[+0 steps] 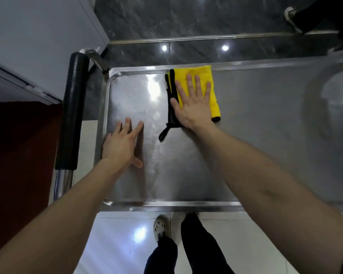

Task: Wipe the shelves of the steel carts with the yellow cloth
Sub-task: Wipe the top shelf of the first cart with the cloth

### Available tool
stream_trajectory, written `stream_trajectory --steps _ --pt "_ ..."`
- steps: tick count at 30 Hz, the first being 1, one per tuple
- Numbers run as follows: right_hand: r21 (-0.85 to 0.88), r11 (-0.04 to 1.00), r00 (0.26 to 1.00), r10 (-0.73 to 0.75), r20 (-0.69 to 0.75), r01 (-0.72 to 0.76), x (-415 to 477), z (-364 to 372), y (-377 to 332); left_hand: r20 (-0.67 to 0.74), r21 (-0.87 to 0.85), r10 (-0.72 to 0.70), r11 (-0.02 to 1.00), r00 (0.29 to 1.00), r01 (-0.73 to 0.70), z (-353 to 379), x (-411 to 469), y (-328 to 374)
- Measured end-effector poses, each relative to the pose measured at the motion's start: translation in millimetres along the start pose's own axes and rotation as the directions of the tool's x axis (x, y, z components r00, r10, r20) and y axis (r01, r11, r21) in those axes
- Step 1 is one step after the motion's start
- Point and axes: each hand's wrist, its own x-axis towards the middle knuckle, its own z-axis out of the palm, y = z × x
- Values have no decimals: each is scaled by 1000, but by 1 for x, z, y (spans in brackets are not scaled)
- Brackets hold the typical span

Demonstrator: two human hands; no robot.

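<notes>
A glossy pale tile floor (115,244) shows a bright lamp reflection. On it stand a pale perforated clog (160,227) and dark trouser legs (198,246). Farther off lies dark veined stone floor (186,18), crossed by a metal strip (206,38). A white-soled shoe (291,18) stands at its far right corner. At the left edge, a grey cabinet (38,36) sits above a dark red panel (18,155).
</notes>
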Motion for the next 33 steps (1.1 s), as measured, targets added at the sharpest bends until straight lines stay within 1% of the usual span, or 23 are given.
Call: stream_trajectory --steps 2,5,7,9,11,14,16,17,19,21,23,24,26,28,30,33 --pt "19 999 999 -48 -22 48 -33 4 -23 -1 1 8 1000 1000 -8 -5 4 -7" --pt "82 993 994 -80 -78 86 -107 15 -58 1 -10 19 1000 1000 -19 -10 4 -11" --pt "95 986 989 -130 -72 137 -157 24 -73 -1 -27 26 999 1000 -26 -13 2 -9" --pt "97 977 981 -188 -48 192 -192 28 -75 -4 -39 27 999 1000 -27 -16 -2 -8" --pt "78 971 974 -227 -8 227 -209 25 -66 -6 -26 34 999 999 -35 -17 -5 -9" --pt "56 971 971 -236 41 234 -224 16 -34 -20 -33 44 998 999 -45 -15 -6 -12" --pt "18 984 983 -176 41 176 -236 7 6 -27 -40 44 998 999 -45 -14 -7 -13" --pt "-10 993 992 -119 42 120 -243 0 30 -30 -35 45 998 999 -46 -14 -9 -13" --pt "-64 997 997 53 59 -49 -259 -17 76 -53 -9 35 999 998 -35 -16 -15 -9" --pt "-104 966 967 245 66 -238 -271 -31 104 -112 46 2 999 994 3 -18 -25 1" --pt "-124 934 939 341 41 -334 -274 -34 103 -176 103 32 995 984 -13 -20 -36 19" --pt "-126 927 933 359 27 -353 -273 -33 96 -184 97 72 994 980 -55 -20 -41 33" --pt "-123 921 927 375 24 -369 -269 -31 84 -139 35 158 987 978 -154 -24 -49 69" --pt "-127 923 929 369 25 -363 -269 -30 82 -113 -7 214 976 970 -216 -31 -53 111" --pt "-114 930 936 351 7 -348 -270 -29 84 -99 -10 236 971 967 -238 -37 -52 152" --pt "-61 954 956 291 -34 -292 -272 -23 87 -48 16 207 978 977 -206 -41 -46 199"
